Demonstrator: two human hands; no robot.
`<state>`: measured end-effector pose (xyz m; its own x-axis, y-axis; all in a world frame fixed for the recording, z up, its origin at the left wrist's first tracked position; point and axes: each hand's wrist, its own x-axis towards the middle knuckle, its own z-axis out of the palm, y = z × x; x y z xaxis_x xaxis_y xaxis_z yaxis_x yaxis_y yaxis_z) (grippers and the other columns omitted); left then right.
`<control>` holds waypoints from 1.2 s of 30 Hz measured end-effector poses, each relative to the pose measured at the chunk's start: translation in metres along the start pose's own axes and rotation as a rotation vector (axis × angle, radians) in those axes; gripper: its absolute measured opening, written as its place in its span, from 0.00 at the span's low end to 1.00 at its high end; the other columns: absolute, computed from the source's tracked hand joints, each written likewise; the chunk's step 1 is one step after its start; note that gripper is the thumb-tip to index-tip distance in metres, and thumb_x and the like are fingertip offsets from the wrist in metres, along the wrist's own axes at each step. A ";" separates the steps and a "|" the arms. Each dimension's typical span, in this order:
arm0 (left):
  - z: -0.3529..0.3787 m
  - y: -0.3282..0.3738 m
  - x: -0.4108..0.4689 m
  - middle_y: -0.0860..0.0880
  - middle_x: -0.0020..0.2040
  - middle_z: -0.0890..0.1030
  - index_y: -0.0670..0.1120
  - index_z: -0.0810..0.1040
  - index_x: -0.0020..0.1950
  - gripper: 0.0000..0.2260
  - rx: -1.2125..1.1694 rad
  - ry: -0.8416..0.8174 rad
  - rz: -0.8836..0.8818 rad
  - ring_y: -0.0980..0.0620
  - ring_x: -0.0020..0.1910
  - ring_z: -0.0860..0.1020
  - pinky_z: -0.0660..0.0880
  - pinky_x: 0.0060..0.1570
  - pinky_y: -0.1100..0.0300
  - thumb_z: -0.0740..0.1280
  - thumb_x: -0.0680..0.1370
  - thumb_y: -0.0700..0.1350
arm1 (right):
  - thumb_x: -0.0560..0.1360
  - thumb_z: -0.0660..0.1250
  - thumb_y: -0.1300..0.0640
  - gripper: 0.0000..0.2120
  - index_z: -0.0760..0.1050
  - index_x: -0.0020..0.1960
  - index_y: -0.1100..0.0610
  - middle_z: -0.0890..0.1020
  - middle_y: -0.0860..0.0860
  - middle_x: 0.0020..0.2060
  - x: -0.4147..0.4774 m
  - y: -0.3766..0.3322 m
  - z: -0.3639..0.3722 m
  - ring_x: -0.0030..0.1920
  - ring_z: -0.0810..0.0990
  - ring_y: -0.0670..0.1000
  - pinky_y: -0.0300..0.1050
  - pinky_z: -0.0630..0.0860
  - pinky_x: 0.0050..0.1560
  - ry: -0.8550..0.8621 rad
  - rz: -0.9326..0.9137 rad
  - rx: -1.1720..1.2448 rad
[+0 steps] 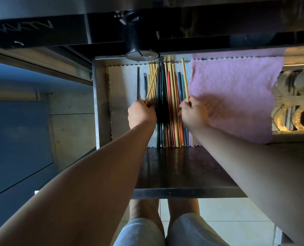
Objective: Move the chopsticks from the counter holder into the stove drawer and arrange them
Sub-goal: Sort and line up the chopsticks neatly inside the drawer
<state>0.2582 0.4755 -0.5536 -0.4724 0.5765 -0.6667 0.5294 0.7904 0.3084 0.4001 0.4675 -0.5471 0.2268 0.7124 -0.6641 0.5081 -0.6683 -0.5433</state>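
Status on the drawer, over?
Left hand grips slanted yellow chopstick; right hand grips outer yellow chopstick. Coloured chopstick row lies in steel drawer. Pink cloth alongside, nothing blocking.

Drawer [101, 103] with pink cloth [236, 95], pale cloth [122, 86], chopsticks [172, 89]

Chopsticks [172, 96] crowd the middle of the drawer [99, 103]; the pink cloth [236, 96] lies bare; a black knob [140, 41] overhangs the back.

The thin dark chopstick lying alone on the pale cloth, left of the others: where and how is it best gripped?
Probably pinch the dark chopstick on its middle shaft, coming from above, fingertips on either side. It lies flat on the pale cloth, with bare cloth on both sides; its near end is hidden by the left hand.
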 end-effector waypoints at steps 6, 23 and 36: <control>-0.002 0.012 0.002 0.48 0.37 0.78 0.44 0.78 0.46 0.03 -0.008 -0.048 -0.042 0.51 0.31 0.76 0.67 0.25 0.63 0.67 0.74 0.41 | 0.81 0.56 0.57 0.13 0.76 0.54 0.64 0.80 0.62 0.45 0.000 -0.002 -0.002 0.44 0.79 0.61 0.53 0.79 0.44 -0.010 -0.016 -0.011; 0.003 0.007 0.002 0.48 0.37 0.79 0.44 0.80 0.45 0.08 -0.082 -0.115 -0.045 0.51 0.31 0.78 0.69 0.26 0.64 0.66 0.72 0.47 | 0.74 0.70 0.55 0.06 0.80 0.48 0.56 0.82 0.52 0.42 0.014 -0.011 0.021 0.40 0.78 0.51 0.37 0.72 0.37 0.152 -0.078 -0.166; -0.002 -0.004 -0.012 0.51 0.36 0.73 0.49 0.66 0.42 0.06 -0.127 -0.024 0.065 0.54 0.33 0.72 0.65 0.34 0.56 0.55 0.78 0.47 | 0.71 0.65 0.50 0.07 0.75 0.39 0.53 0.78 0.48 0.35 0.013 -0.015 0.014 0.39 0.78 0.52 0.40 0.70 0.38 0.059 0.102 -0.065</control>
<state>0.2606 0.4661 -0.5451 -0.4218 0.6235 -0.6583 0.4639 0.7722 0.4342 0.3838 0.4836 -0.5543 0.3275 0.6538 -0.6821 0.5325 -0.7241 -0.4384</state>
